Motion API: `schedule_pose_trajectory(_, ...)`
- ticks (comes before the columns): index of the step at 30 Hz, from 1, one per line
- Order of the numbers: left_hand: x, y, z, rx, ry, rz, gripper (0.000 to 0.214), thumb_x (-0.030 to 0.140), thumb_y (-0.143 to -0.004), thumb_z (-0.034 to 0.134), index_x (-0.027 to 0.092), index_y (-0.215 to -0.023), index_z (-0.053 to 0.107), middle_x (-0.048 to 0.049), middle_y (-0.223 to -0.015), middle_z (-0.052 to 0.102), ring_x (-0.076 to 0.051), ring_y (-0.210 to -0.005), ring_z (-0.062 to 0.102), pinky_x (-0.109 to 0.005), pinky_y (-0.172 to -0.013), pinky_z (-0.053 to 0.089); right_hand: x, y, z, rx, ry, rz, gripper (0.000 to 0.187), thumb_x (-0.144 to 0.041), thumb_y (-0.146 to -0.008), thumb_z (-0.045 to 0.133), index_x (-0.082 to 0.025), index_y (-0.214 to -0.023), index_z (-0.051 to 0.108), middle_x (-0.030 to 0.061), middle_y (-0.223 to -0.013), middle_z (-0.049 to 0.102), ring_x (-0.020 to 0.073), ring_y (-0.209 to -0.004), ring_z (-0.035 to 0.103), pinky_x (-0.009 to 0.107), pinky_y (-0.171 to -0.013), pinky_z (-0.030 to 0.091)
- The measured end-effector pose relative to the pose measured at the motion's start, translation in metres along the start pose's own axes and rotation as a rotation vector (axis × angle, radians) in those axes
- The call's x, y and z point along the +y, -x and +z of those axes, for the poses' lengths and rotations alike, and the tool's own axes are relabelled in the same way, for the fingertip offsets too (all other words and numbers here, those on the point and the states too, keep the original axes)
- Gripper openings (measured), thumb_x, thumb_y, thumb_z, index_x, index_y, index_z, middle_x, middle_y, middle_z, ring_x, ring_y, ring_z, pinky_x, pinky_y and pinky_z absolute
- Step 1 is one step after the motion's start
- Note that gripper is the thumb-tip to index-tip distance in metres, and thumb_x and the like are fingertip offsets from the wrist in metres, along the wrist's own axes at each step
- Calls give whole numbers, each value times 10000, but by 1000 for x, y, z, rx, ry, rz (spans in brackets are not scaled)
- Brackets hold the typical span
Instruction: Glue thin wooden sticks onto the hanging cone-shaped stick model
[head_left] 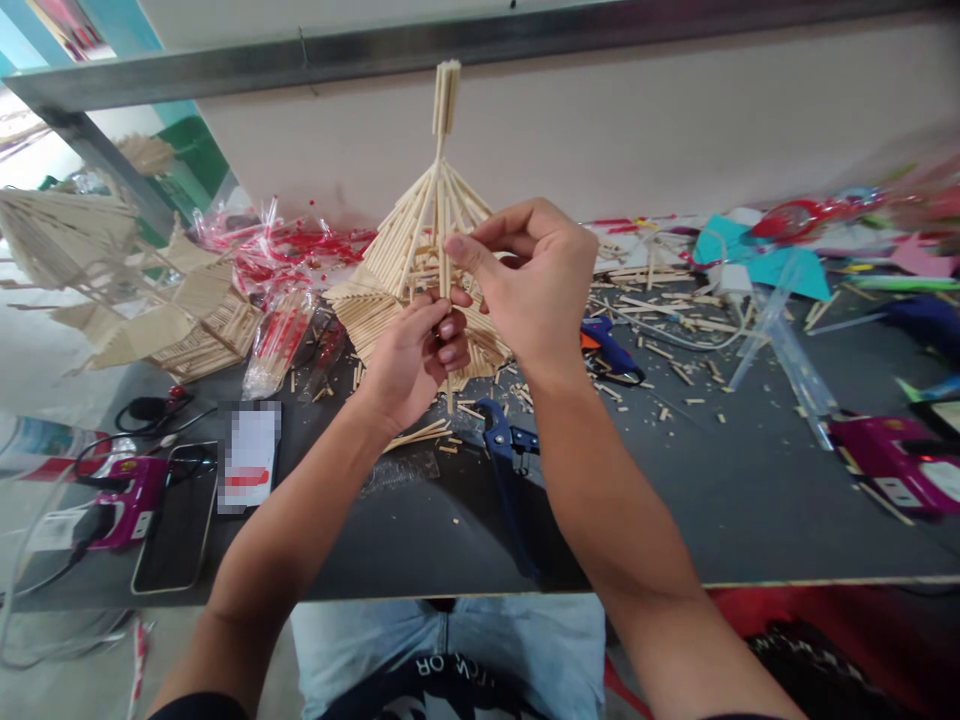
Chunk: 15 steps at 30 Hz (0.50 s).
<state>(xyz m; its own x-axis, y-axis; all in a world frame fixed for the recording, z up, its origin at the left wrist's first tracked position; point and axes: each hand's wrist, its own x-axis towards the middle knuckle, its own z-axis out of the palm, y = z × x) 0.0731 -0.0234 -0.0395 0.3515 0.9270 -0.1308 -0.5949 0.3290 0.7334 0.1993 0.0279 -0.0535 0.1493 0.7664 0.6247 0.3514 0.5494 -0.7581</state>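
Observation:
A model roof built of thin wooden sticks [416, 250] stands on the dark table [675, 500], with a tall stick spire at its top. Both hands are in front of it. My left hand [409, 355] is closed around the lower part of a thin wooden stick [448, 395]. My right hand [536, 280] pinches the same stick higher up between thumb and forefinger, held upright against the model.
Blue-handled cutters [506, 445] lie just behind my wrists. A blue glue gun [607, 350] sits to the right, stick offcuts all around. A phone [176, 525], a card [250, 455] and a pink tool [127, 500] lie left; more stick models [150, 310] and red packets [281, 335] beyond.

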Motion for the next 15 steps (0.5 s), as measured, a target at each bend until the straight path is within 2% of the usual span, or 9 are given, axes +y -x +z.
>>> schedule_pose_trajectory(5, -1, 0, 0, -1, 4, 3, 187, 134, -978, 460, 141, -843, 589, 49, -643, 378, -41, -479, 382, -167, -491, 327, 0, -1, 0, 1, 14, 16, 426, -652, -873, 659, -230, -924, 633, 41, -817, 702, 148, -705, 673, 294, -544, 511)
schedule_pose_trajectory(11, 0, 0, -2, -24, 31, -21, 200, 135, -999, 440, 135, -848, 572, 51, -643, 377, -38, -481, 382, -165, -487, 322, -6, -1, -1, 24, 27, 52, 393, -609, -846, 721, -224, -868, 643, 33, -796, 688, 151, -732, 678, 306, -608, 546)
schedule_pose_trajectory(15, 3, 1, -1, -41, 56, -53, 216, 133, -1004, 421, 130, -845, 567, 54, -644, 367, -35, -476, 370, -163, -477, 323, -7, -1, -1, 41, 9, 55, 437, -656, -808, 729, -230, -835, 631, 19, -782, 688, 139, -710, 673, 292, -596, 545)
